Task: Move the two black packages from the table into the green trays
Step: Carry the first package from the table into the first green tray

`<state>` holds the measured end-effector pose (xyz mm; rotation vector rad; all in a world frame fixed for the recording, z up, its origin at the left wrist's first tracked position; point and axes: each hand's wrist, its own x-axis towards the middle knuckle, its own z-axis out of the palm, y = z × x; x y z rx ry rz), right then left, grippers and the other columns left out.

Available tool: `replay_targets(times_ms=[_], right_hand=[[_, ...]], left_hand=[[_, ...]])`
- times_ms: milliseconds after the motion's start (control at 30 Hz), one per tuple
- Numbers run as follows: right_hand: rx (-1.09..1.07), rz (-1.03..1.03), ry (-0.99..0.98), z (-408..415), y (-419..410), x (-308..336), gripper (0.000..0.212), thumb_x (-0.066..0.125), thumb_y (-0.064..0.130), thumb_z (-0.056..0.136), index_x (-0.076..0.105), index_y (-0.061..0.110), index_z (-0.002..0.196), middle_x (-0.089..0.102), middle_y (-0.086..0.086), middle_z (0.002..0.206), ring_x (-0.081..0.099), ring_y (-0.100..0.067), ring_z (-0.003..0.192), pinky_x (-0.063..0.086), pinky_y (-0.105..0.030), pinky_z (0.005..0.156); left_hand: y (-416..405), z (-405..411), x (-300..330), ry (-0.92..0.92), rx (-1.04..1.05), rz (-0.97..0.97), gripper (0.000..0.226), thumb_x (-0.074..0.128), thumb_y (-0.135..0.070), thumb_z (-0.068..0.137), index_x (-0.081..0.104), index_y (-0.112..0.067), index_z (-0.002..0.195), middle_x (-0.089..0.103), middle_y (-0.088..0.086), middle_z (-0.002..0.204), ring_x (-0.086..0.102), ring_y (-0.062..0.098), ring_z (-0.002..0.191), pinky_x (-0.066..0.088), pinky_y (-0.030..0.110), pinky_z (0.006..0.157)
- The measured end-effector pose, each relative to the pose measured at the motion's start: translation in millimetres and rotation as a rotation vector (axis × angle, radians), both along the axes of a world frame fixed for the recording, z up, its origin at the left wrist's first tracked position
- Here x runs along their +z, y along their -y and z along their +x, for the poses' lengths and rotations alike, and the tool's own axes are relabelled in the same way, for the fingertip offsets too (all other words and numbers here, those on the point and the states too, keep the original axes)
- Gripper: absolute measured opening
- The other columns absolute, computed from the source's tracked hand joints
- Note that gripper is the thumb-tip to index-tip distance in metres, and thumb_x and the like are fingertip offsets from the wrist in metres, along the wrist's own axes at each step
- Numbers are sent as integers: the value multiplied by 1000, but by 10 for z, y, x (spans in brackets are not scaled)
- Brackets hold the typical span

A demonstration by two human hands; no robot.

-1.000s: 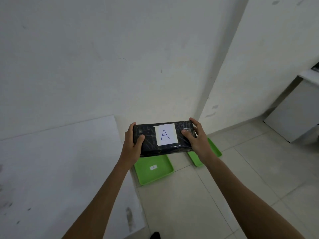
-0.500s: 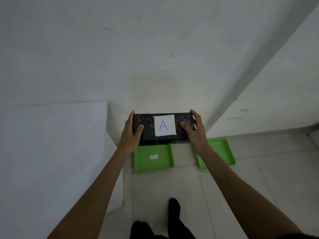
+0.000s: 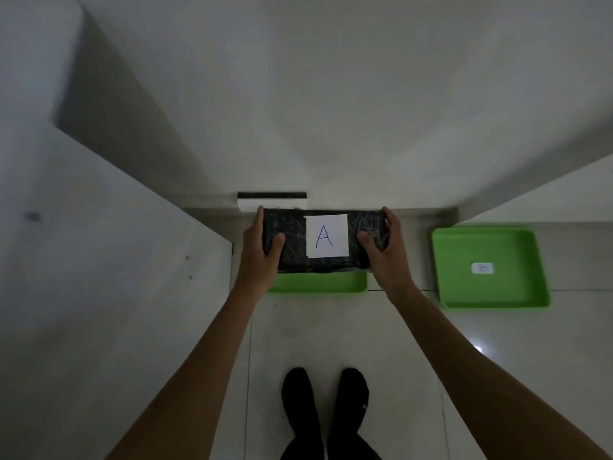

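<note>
I hold a black wrapped package point(image 3: 292, 242) with a white label marked "A", level, by its two short ends. My left hand point(image 3: 260, 250) grips its left end and my right hand point(image 3: 381, 250) grips its right end. The package hangs over the left green tray point(image 3: 318, 283), hiding most of it; only the tray's near strip shows. Whether the package touches the tray I cannot tell. A second green tray point(image 3: 491, 287) lies on the floor to the right, empty but for a small white label. No second black package is in view.
The white table point(image 3: 99, 293) fills the left side, its corner close to my left wrist. A white wall runs behind the trays, with a small dark-edged white object point(image 3: 272, 200) at its foot. My two black-clad feet point(image 3: 325, 403) stand on the tiled floor.
The view has tipped down and moved closer to the floor. The package, held in both hands, has come down over the left tray and now covers most of it.
</note>
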<state>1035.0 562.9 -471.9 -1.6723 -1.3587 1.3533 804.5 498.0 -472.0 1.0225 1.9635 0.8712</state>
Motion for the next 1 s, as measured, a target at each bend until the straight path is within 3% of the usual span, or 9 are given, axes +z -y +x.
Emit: replay_targets(times_ms=[133, 233, 300, 400, 467, 533, 767, 867, 1000], right_hand=[[27, -28, 46, -94, -37, -1476, 72, 64, 22, 100, 25, 16, 160, 49, -10, 152, 54, -27, 134, 52, -51, 107], [27, -54, 101, -151, -34, -2434, 75, 63, 26, 101, 22, 15, 162, 47, -12, 156, 51, -29, 138, 50, -40, 108], [28, -68, 114, -167, -48, -2931, 76, 62, 28, 101, 20, 16, 163, 47, -12, 156, 51, -28, 137, 47, -30, 103], [30, -80, 130, -149, -102, -3474, 77, 62, 28, 101, 19, 16, 163, 50, -12, 154, 53, -28, 136, 49, -31, 103], [35, -73, 151, -136, -127, -3704, 77, 61, 27, 101, 17, 16, 163, 50, -13, 155, 54, -28, 135, 47, -23, 101], [52, -69, 179, -140, -134, -3839, 78, 60, 29, 102, 15, 15, 164, 50, -14, 155, 56, -30, 134, 45, -20, 96], [106, -135, 219, -107, -232, -3731, 80, 62, 26, 101, 15, 12, 164, 46, -16, 159, 51, -32, 140, 46, -31, 103], [117, -166, 241, 17, -257, -3318, 78, 62, 30, 101, 19, 11, 163, 40, -15, 163, 41, -32, 148, 42, -44, 117], [197, -169, 288, 189, -136, -2384, 68, 64, 27, 101, 32, 13, 159, 55, -16, 151, 55, -34, 135, 50, -50, 108]], left_hand=[[-88, -69, -1438, -9, -8, -48, 66, 45, -34, 100, 12, -26, 156, 29, 10, 155, 33, 23, 140, 29, 23, 103], [-114, -81, -2386, -15, 1, -81, 65, 44, -34, 100, 11, -25, 156, 27, 8, 158, 32, 23, 142, 26, 22, 102], [-133, -76, -2881, -5, -9, -93, 65, 43, -36, 100, 10, -27, 156, 25, 7, 159, 31, 22, 142, 26, 23, 102], [-185, -35, -3421, 17, -27, -98, 66, 41, -37, 101, 7, -28, 157, 19, 3, 162, 25, 17, 144, 21, 22, 104], [-224, -1, -3635, 0, -36, -99, 66, 40, -38, 101, 6, -27, 157, 17, 4, 163, 23, 10, 141, 19, 23, 105], [-232, 27, -3758, -28, -32, -97, 66, 39, -38, 101, 5, -26, 157, 18, 6, 163, 23, 5, 134, 21, 25, 105], [-162, 10, -3708, -21, 3, -154, 73, 49, -42, 97, 10, -25, 156, 20, 8, 162, 26, 27, 146, 26, 37, 111], [-92, -48, -3289, 26, 23, -204, 74, 56, -40, 94, 17, -25, 155, 31, 10, 158, 39, 27, 139, 39, 50, 110], [34, -80, -2341, -23, -17, -164, 50, 57, -21, 96, 44, -15, 144, 49, 10, 145, 50, 24, 129, 43, 41, 106]])
